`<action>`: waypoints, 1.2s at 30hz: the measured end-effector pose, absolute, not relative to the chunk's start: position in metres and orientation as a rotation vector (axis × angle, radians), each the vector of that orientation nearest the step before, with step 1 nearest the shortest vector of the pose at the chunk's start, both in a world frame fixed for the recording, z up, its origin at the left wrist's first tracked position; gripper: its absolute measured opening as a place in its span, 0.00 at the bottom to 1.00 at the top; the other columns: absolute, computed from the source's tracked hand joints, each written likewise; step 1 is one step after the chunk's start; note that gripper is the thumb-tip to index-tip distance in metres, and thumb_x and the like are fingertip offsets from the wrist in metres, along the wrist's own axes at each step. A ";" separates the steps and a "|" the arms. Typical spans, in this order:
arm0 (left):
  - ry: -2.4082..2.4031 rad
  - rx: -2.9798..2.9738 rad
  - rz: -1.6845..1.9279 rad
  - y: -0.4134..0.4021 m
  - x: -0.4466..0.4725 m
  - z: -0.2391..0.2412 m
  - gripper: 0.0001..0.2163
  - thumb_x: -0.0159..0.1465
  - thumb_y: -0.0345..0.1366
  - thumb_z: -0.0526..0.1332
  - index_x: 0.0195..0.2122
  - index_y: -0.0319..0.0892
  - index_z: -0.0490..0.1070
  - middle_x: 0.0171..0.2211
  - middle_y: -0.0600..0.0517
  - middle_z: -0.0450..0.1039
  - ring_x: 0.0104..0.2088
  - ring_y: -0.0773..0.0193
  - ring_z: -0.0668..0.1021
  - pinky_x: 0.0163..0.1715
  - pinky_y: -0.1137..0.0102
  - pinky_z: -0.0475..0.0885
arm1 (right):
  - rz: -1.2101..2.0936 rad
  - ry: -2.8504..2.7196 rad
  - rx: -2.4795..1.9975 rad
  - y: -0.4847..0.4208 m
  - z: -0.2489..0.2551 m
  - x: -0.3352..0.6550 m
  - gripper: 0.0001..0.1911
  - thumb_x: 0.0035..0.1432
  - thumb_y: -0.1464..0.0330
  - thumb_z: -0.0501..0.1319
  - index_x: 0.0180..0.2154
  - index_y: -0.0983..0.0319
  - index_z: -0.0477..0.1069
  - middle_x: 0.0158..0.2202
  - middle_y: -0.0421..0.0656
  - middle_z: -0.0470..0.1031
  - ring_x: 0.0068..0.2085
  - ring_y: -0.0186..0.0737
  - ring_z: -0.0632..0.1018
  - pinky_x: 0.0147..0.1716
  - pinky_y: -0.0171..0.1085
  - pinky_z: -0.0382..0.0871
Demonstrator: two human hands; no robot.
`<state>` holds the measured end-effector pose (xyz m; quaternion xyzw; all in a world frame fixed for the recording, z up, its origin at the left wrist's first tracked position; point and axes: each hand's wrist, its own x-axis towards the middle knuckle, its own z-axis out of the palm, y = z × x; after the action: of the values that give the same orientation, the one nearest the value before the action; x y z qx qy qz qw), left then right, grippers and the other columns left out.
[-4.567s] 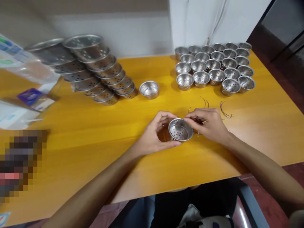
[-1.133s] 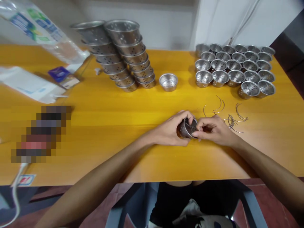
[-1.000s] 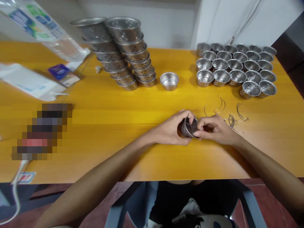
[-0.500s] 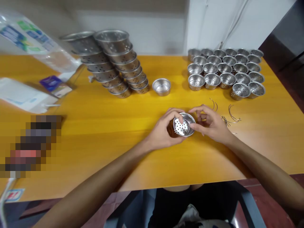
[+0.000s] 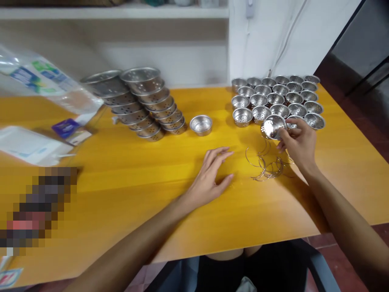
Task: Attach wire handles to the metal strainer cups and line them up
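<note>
Perforated cup (image 5: pixel 272 126) now by cup rows (image 5: pixel 275 98), pinched by right hand (image 5: pixel 298 144); left hand (image 5: pixel 212 174) open.

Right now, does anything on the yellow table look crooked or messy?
Yes. The two stacks of big metal strainers lean over sideways instead of standing straight. The thin wire loops lie in a loose tangle beside the right hand, which holds a little cup tipped. One plain bowl sits alone.
</note>
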<state>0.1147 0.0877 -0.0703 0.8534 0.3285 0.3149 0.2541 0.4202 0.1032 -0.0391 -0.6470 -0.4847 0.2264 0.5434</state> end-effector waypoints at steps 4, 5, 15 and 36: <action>0.965 2.303 0.816 0.088 0.115 -0.070 0.24 0.73 0.32 0.61 0.69 0.49 0.60 0.64 0.42 0.68 0.65 0.48 0.73 0.65 0.48 0.75 | 0.384 -1.158 -1.641 0.115 -0.046 0.441 0.15 0.62 0.60 0.67 0.47 0.61 0.76 0.22 0.41 0.78 0.20 0.45 0.80 0.17 0.38 0.72; 0.967 2.306 0.805 0.087 0.116 -0.070 0.24 0.73 0.32 0.61 0.68 0.49 0.60 0.63 0.42 0.68 0.65 0.48 0.73 0.64 0.48 0.75 | 0.363 -1.174 -1.650 0.116 -0.049 0.442 0.15 0.62 0.60 0.66 0.48 0.60 0.76 0.23 0.41 0.78 0.20 0.45 0.80 0.17 0.38 0.72; 0.903 2.428 0.789 0.087 0.119 -0.073 0.19 0.72 0.30 0.59 0.63 0.46 0.65 0.62 0.41 0.68 0.64 0.47 0.72 0.66 0.44 0.72 | 0.396 -1.137 -1.714 0.123 -0.062 0.448 0.13 0.65 0.58 0.65 0.43 0.60 0.76 0.27 0.46 0.80 0.24 0.48 0.83 0.21 0.43 0.78; 1.317 2.622 0.959 0.131 0.086 -0.069 0.21 0.70 0.29 0.60 0.64 0.44 0.69 0.65 0.39 0.70 0.66 0.39 0.67 0.66 0.38 0.69 | -0.358 -2.054 -1.602 0.096 -0.035 0.437 0.16 0.74 0.65 0.55 0.47 0.60 0.82 0.38 0.47 0.84 0.31 0.40 0.78 0.31 0.40 0.61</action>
<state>0.0861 0.1315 -0.0692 0.8490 0.4266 0.3105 0.0273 0.4366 0.0961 -0.0352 -0.5894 -0.7557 -0.1316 0.2533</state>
